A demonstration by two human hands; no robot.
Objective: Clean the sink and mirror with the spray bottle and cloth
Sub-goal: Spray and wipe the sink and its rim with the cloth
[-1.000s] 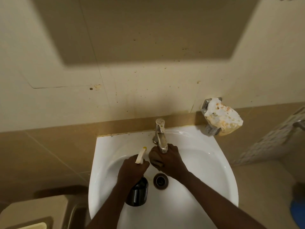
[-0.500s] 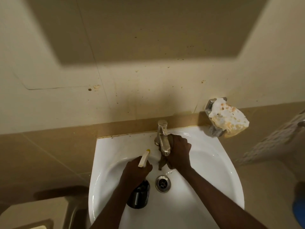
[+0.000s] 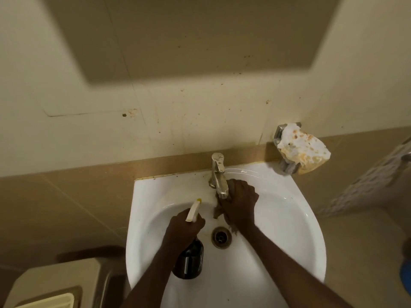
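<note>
Around the steel tap [image 3: 219, 176], I saw bare white sink basin [image 3: 289, 210] rightward; my hands crowded its front.

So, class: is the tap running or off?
Off, as far as shows: no stream falls from the tap spout into the sink, beside the right hand.

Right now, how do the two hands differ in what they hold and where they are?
The left hand grips the dark spray bottle by its neck, low over the basin; the right hand holds the brown cloth against the tap, farther back. The left grip points the nozzle toward the tap; the right covers the cloth. Both are over the white sink.
</note>
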